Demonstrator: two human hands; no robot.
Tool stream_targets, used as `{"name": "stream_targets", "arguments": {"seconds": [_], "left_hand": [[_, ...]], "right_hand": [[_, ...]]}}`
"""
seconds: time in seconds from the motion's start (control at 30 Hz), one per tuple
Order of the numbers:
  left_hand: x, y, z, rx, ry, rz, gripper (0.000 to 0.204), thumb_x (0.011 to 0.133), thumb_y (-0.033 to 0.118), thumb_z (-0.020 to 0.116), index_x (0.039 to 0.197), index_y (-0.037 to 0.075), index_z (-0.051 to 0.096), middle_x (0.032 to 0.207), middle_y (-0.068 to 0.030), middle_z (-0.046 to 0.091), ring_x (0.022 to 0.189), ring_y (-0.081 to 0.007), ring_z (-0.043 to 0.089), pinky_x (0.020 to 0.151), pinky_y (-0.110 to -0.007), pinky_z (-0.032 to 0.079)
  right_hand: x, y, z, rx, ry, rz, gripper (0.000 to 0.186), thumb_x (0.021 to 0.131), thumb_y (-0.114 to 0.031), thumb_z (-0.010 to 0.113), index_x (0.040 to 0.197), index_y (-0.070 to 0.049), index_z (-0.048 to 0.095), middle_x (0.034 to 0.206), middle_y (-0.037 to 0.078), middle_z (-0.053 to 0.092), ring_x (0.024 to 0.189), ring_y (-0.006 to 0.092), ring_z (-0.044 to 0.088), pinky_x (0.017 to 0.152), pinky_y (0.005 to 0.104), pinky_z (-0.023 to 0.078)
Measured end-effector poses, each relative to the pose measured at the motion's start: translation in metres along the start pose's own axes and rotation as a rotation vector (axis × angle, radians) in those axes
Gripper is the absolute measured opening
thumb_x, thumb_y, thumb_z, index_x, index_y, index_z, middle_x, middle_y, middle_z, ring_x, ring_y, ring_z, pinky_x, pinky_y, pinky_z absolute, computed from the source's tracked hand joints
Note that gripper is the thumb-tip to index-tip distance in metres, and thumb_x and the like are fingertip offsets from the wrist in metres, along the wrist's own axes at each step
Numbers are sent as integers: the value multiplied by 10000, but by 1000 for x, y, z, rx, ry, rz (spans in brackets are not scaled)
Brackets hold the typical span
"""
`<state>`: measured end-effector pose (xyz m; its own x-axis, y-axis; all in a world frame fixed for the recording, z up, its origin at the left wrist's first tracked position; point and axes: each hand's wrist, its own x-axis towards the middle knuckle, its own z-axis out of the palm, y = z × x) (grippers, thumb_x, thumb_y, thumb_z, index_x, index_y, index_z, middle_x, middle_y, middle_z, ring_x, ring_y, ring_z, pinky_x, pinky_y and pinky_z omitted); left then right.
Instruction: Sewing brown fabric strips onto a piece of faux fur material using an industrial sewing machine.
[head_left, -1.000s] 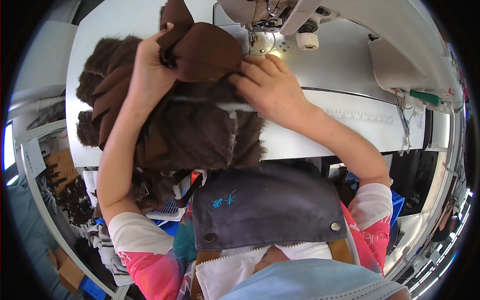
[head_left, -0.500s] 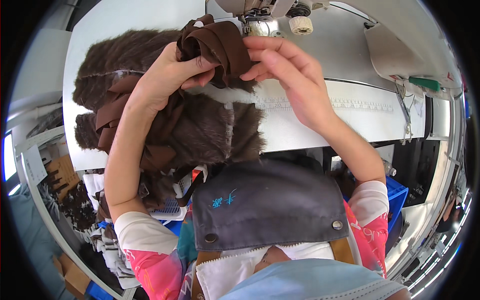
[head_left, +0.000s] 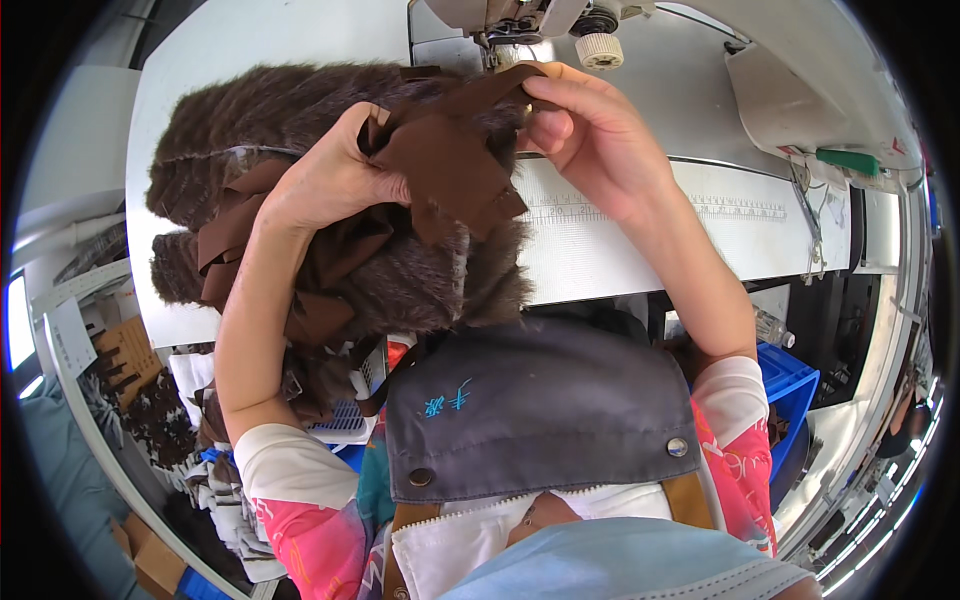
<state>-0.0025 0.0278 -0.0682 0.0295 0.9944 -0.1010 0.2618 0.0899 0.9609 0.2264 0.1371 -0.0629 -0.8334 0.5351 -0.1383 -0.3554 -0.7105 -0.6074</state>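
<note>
A bunch of flat brown fabric strips [head_left: 445, 165] is gripped in my left hand [head_left: 335, 180], its cut ends hanging toward me. My right hand [head_left: 605, 135] pinches one strip near the top between thumb and fingers, and that strip stretches from the bunch to it. Beneath lie dark brown fur pieces [head_left: 260, 105], one behind the other, with a pale seam line on them. More brown strips [head_left: 235, 215] rest across the fur beside my left forearm. The bunch hides part of the fur and some of my left fingers.
The head of a sewing machine [head_left: 520, 30] stands just beyond my hands, with a white knob [head_left: 600, 50]. A ruler scale [head_left: 690, 207] runs along the white table [head_left: 620, 262]. Thread snips [head_left: 815, 225] hang at the right, under a green handle [head_left: 848, 163]. A blue crate [head_left: 785, 385] stands below right.
The looped strips have flopped over toward me, showing their cut ends. My right fingers, earlier at the edge of the bunch, now pinch one strip and draw it up and right.
</note>
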Motion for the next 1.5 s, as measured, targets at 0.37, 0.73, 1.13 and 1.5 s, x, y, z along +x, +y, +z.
{"name": "stream_targets", "arguments": {"seconds": [0.37,0.73,1.13,1.5], "left_hand": [[8,29,11,-159,-95,178,425,681,-36,714,1065,-25,534,930,-6,585,812,-69,542,720,-230,473],[8,21,6,47,-185,63,526,682,-14,736,1164,-29,527,882,-19,618,786,-62,559,746,-215,467],[8,24,17,-392,-42,-39,229,816,23,567,1042,-11,582,844,-84,650,709,-132,622,570,-222,486],[25,0,-23,-890,449,-58,161,896,106,495,927,-34,566,843,-81,596,749,-165,583,738,-274,480]], "right_hand": [[-8,1,-7,-98,51,29,206,877,-101,582,1035,27,613,678,34,626,582,95,596,602,223,504],[-7,-8,17,-277,-76,-36,398,855,-89,586,1230,12,500,719,35,588,613,98,544,608,248,453],[-8,19,18,-922,117,-258,184,825,-86,613,991,-8,596,733,40,648,585,34,487,514,204,376],[-26,3,-11,-1005,195,-52,112,856,-104,585,886,-2,620,721,14,635,621,35,532,537,192,393]]}}
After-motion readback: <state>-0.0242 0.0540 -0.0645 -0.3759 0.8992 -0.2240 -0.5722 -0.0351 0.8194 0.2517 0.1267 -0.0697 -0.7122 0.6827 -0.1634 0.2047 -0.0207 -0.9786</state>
